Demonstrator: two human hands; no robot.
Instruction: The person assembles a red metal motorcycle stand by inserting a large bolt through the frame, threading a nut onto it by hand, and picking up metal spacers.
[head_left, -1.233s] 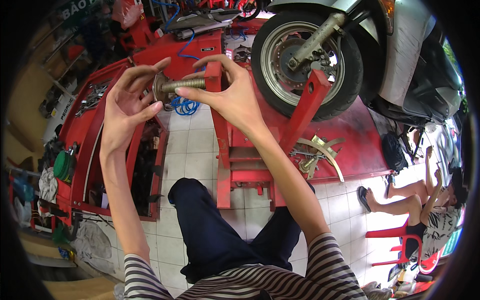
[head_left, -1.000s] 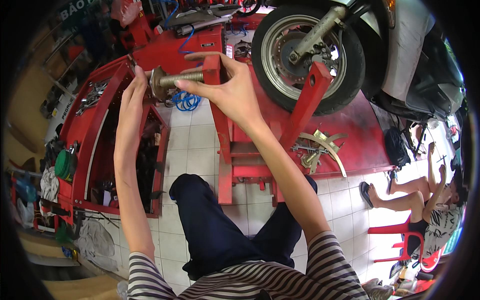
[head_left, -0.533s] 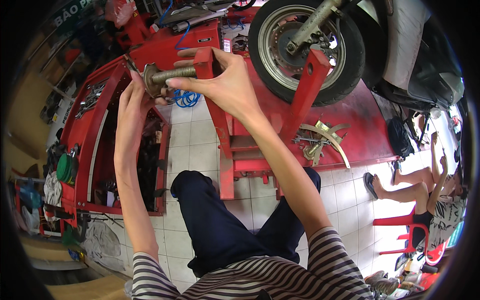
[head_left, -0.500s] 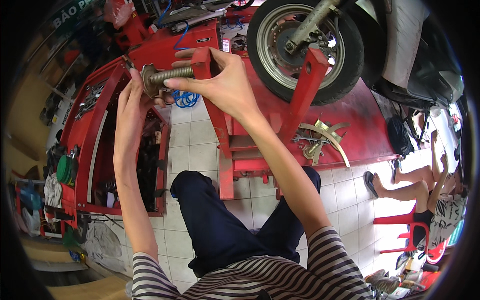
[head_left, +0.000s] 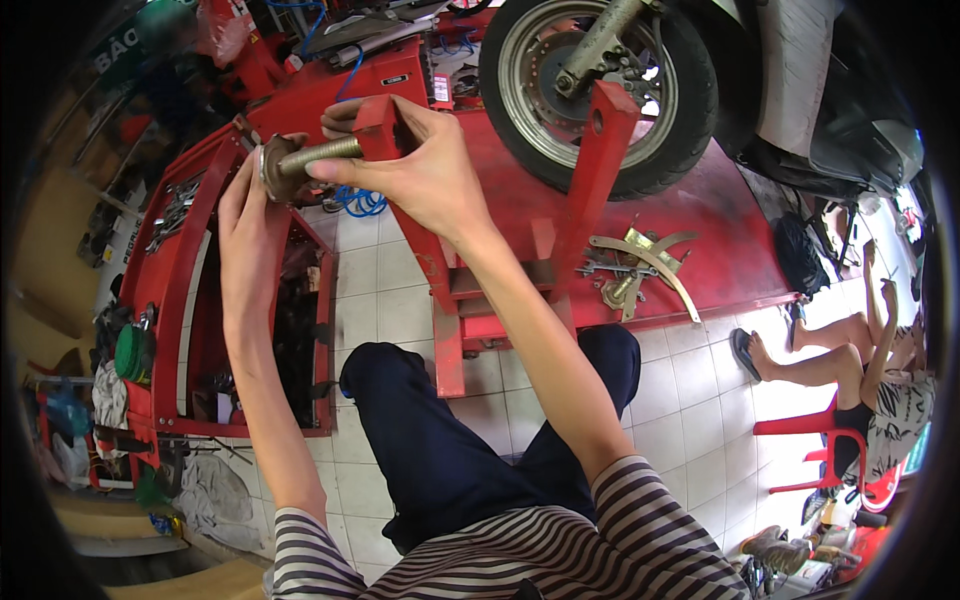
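Observation:
A thick threaded screw (head_left: 328, 156) sticks out leftward from the top of a red metal upright (head_left: 376, 128). At its outer end is a round, worn metal disc (head_left: 270, 170). My left hand (head_left: 248, 225) is closed around the disc's near side; some of its fingers are hidden behind it. My right hand (head_left: 437, 180) wraps the upright's top, fingers behind it and thumb lying along the screw. To the right stands a second red upright (head_left: 603, 150) with a hole near its top, in front of a motorbike's front wheel (head_left: 690, 130).
On the red lift platform (head_left: 720, 255) lie curved metal brackets (head_left: 660, 270) and wrenches (head_left: 615, 268). A red tool cabinet (head_left: 175, 300) stands at my left, with a coiled blue hose (head_left: 360, 202) behind it. At right, a person (head_left: 850, 370) sits on a red plastic chair (head_left: 815, 425).
The view has shifted a little. My left hand has changed its hold: its fingers, stretched past the disc before, now curl at its edge. My right hand keeps its grip on the upright.

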